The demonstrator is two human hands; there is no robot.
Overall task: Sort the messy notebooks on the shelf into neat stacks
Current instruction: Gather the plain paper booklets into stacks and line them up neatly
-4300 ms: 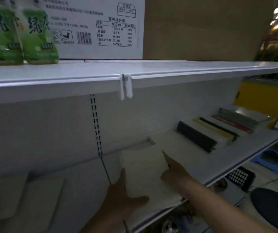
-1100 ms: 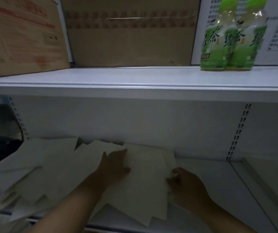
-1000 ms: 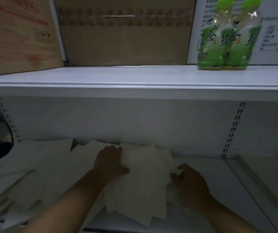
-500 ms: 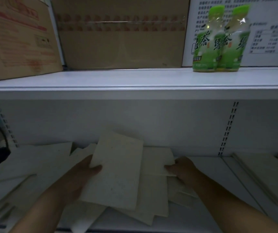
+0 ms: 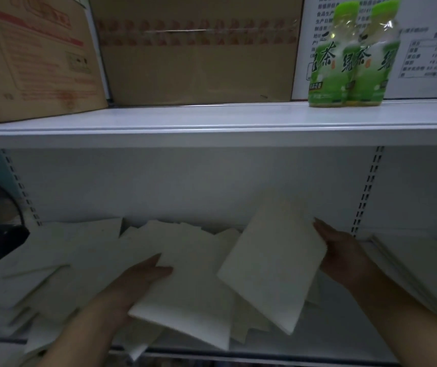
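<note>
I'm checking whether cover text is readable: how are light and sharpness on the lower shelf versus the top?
Head view: the lower shelf is dim, shaded by the upper shelf, so the raised notebook in the right hand shows only a pale, blank-looking cover. Head view, top: the green tea bottles are brighter but soft, with glare on their wrap.

Our left hand (image 5: 130,287) holds a flat notebook (image 5: 191,295) at the front of the messy pile (image 5: 79,260) on the white shelf (image 5: 339,327); our right hand (image 5: 344,255) holds a tilted notebook (image 5: 273,263) above the pile's right edge. Right of the pile we see a neat stack (image 5: 418,263).
</note>
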